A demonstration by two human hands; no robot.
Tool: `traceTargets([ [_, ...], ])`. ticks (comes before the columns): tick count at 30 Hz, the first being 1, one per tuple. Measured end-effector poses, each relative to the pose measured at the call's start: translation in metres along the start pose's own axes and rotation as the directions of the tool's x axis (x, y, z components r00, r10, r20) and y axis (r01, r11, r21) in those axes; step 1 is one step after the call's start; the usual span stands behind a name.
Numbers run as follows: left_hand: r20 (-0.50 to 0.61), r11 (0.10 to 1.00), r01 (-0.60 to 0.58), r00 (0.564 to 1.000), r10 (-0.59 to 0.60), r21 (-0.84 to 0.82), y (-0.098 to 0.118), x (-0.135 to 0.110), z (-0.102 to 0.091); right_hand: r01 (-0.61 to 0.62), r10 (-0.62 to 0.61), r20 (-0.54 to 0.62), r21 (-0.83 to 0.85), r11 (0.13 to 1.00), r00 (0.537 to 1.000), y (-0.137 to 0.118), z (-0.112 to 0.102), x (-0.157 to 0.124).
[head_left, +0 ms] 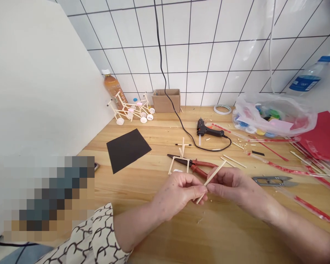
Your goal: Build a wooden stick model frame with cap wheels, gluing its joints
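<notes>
Left hand (pixel 178 193) and right hand (pixel 235 184) pinching a thin, pale wooden stick (pixel 215 174)
Red-handled metal pliers (pixel 204 163) are lying just beyond the fingers (pixel 198 191).

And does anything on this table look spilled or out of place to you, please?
A little: small pale scraps lie loose around the black plastic glue gun, like stray offcuts. Its thin black cable also loops untidily over the light wooden tabletop. I see no spilled liquid.
</notes>
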State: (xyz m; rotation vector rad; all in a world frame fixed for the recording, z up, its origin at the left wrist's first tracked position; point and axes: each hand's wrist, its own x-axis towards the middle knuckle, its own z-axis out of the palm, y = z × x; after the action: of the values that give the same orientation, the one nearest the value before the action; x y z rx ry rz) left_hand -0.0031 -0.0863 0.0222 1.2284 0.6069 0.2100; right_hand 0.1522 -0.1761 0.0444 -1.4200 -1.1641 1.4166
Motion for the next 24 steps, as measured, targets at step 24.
traceTargets([
  [24, -0.416, 0.844, -0.535, 0.762, 0.496, 0.026, 0.027, 0.0, -0.039, -0.26, -0.224, -0.42, -0.818, 0.513, 0.879, -0.009, -0.076, -0.012],
])
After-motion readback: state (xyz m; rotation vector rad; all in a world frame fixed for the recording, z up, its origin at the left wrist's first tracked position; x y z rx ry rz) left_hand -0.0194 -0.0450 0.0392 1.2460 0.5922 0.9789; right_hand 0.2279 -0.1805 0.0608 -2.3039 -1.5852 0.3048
